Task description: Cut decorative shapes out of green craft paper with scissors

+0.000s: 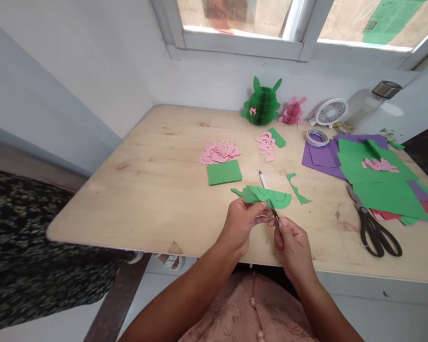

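My left hand point(240, 221) pinches a piece of green paper point(281, 198) with curved outlines drawn on it, held just above the table's near edge. Closed round a small pair of dark scissors point(276, 218), my right hand point(294, 240) has the blades at the paper's lower edge. Most of the scissor handles are hidden by the fingers. A white pen point(262, 179) lies just beyond the paper, partly covered by it. To the right rests a curved green scrap point(297, 189); a folded green card point(224, 172) is on the left.
Pink cut-outs point(219, 153) lie in a heap on the wooden table point(146, 190). Large black-handled scissors point(374, 230) and stacked green sheets point(388, 190) are at right. Along the wall stand a green paper rabbit point(262, 107), a pink one point(292, 113), a fan point(331, 112) and a bottle point(369, 107).
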The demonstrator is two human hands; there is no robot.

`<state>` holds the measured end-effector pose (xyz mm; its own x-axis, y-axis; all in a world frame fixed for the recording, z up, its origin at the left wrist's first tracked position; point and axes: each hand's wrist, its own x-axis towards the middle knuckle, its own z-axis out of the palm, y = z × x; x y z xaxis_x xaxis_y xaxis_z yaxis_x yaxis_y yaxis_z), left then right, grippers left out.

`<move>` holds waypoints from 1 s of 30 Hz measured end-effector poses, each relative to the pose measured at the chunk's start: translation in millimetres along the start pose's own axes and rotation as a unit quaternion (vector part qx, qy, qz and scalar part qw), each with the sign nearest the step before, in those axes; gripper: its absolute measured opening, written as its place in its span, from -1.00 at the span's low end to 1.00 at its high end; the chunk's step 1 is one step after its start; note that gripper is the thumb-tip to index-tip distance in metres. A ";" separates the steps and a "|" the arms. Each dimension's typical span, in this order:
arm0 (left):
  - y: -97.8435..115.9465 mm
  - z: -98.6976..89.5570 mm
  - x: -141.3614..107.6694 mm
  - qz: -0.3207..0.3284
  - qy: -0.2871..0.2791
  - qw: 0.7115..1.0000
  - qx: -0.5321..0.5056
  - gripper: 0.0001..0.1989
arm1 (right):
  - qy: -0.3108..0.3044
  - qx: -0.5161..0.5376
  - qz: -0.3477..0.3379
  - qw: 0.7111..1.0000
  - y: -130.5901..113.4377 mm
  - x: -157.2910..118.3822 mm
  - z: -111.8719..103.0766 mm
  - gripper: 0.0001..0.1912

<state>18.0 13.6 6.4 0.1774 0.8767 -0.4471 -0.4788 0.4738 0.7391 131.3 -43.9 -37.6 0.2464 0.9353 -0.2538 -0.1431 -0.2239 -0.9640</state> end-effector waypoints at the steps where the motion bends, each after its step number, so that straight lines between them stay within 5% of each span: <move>1: 0.0 0.0 0.0 -0.001 0.000 1.000 0.001 -0.81 | 0.000 0.002 -0.001 1.000 -0.2 0.0 0.2 -0.56; 21: -0.3 -1.1 1.4 -0.001 0.006 1.000 0.000 -0.81 | 0.003 -0.029 -0.002 1.000 -4.1 -0.4 1.2 -0.56; 27: 2.6 -10.5 5.2 -0.012 0.012 1.000 0.020 -0.79 | -0.040 -0.043 0.027 0.998 -2.0 -12.9 -23.6 -0.60; 30: 6.9 -17.2 5.7 -0.026 -0.017 0.998 0.053 -0.80 | 0.002 -0.036 -0.009 0.999 -7.9 -13.5 -43.0 -0.66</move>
<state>1.0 20.5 0.3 0.2297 0.8520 -0.4705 -0.3752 0.5236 0.7649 170.4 -66.5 -29.9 0.2514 0.9383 -0.2375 -0.0689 -0.2274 -0.9714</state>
